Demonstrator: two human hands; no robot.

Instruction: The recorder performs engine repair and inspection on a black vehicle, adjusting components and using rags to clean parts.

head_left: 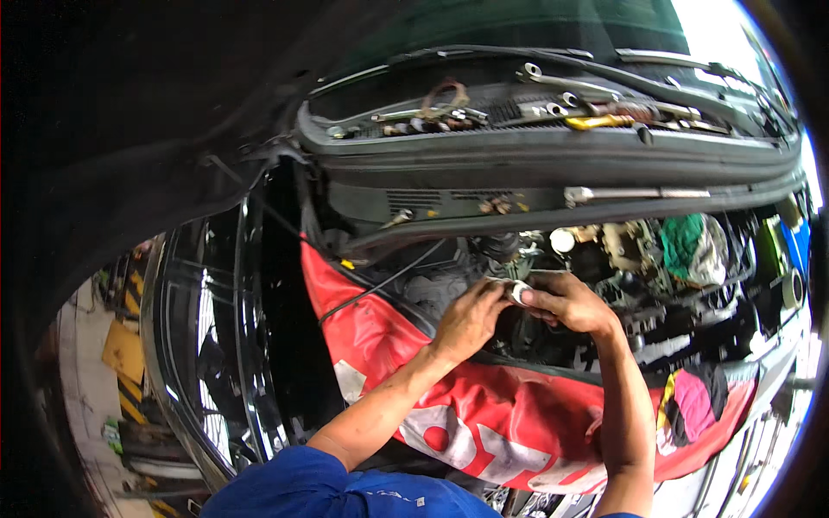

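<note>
Over the open engine bay [630, 328], my two hands meet with their fingers almost touching. A small, pale, rounded piece [519, 292] sits between them, too small and too covered by fingers to name. My right hand [570, 300] pinches it between thumb and fingers. From the other side my left hand [471, 319] curls its fingers against it; part of this grip is hidden. Below both wrists, a red and white fender cover [518, 414] drapes over the car's edge.
Wrenches and sockets lie along the cowl beneath the windshield, among them a yellow-handled tool [598, 123]. A long ratchet [635, 194] rests on the ledge nearer me. Green and white rags [695, 246] sit on the engine; a multicoloured cloth [693, 406] lies on the cover. The raised hood [147, 112] overhangs the left.
</note>
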